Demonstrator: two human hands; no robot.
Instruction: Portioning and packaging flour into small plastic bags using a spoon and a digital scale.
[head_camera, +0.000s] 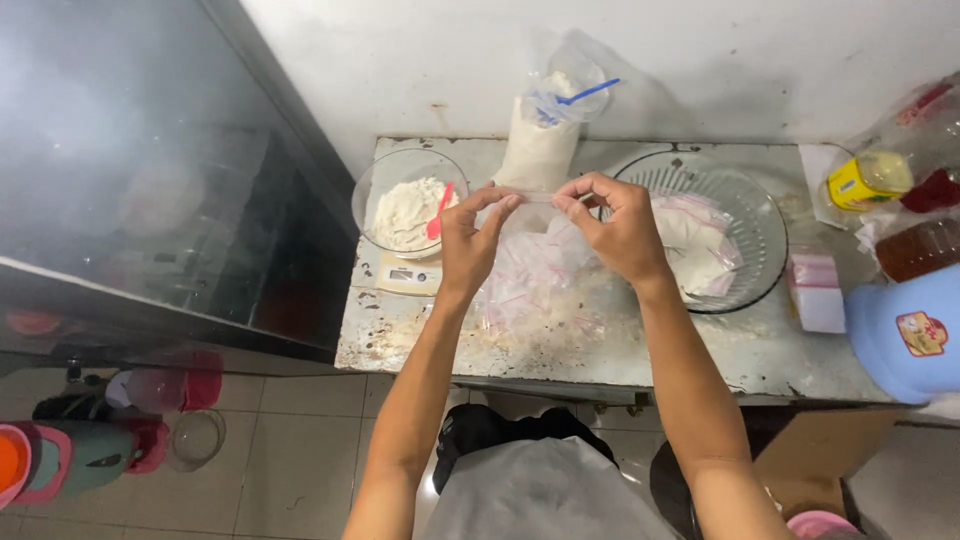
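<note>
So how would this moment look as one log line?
left hand + right hand: pinching small clear bag | left: bowl on scale | right: glass bowl of filled bags

Landmark: big ribbed glass bowl (745, 215) on worn tabletop.

- small clear zip bag (535, 215), just left of bowl, pinched at top edge between left hand (468, 240) and right hand (620, 228)
- loose pile of empty zip bags (525, 285), red-striped, under it, left of bowl
- filled bags of white powder (695, 240), inside bowl
- tall clear powder bag (545, 135), blue scoop in top, behind-left of bowl at wall
- small scale screen (415, 275), pale, far left of bowl
- white-pink box (817, 292), just right of bowl
- bottle with yellow label (862, 182), further right
- blue tub with picture label (908, 335), right, near table edge
</note>
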